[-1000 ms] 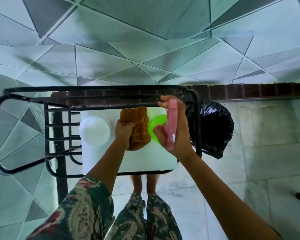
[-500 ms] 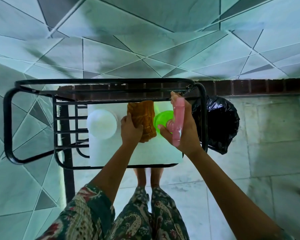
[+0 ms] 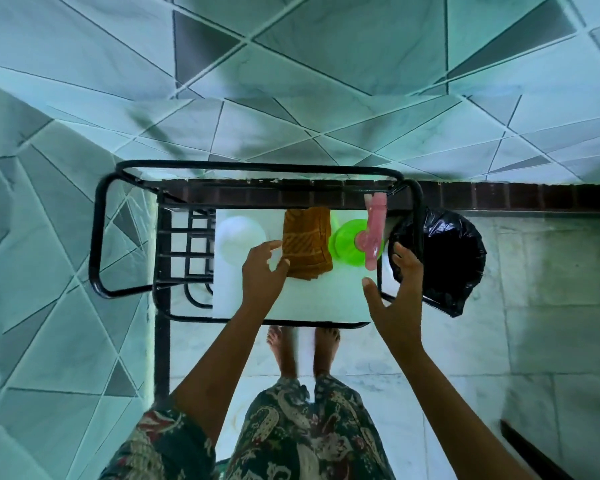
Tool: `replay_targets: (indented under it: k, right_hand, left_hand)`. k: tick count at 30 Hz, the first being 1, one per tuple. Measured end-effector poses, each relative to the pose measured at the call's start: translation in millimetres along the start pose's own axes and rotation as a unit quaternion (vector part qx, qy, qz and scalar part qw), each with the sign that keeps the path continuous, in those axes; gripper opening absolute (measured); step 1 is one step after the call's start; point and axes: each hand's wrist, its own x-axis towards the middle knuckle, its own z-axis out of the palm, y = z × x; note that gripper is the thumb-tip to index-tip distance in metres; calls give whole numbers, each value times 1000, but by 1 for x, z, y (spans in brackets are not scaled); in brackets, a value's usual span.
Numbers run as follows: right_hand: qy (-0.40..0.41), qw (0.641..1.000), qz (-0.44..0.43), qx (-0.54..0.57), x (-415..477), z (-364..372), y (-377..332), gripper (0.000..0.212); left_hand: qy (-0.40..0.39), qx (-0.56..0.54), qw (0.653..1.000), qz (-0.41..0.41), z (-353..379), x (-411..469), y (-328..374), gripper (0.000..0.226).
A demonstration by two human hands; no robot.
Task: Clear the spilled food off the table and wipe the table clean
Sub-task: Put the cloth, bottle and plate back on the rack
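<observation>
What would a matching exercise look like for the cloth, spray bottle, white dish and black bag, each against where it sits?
1 cloth
2 spray bottle
3 white dish
4 black bag

a beside the table, on its right
b left part of the table
c at the green plate
d between dish and plate

Pairs: 1-d, 2-c, 3-b, 4-a

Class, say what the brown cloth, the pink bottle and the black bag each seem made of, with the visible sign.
Brown cloth: woven fabric, matt; soft folds and a ribbed pattern. Pink bottle: probably plastic, smooth, slightly translucent. Black bag: thin plastic film, glossy; crinkles catch bright highlights.
</observation>
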Motion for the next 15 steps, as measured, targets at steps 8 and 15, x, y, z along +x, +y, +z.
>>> replay_targets:
  k: [8,15]
  right_hand:
    - [-75,996,38,13,-72,66,-39,26]
    - [-149,981,125,-5,-14,185,-19,47]
  left_hand:
    - [81,-20,995,-59,-83,-6,-47,31]
    - [83,-30,991,-103,-96,52,-96,33]
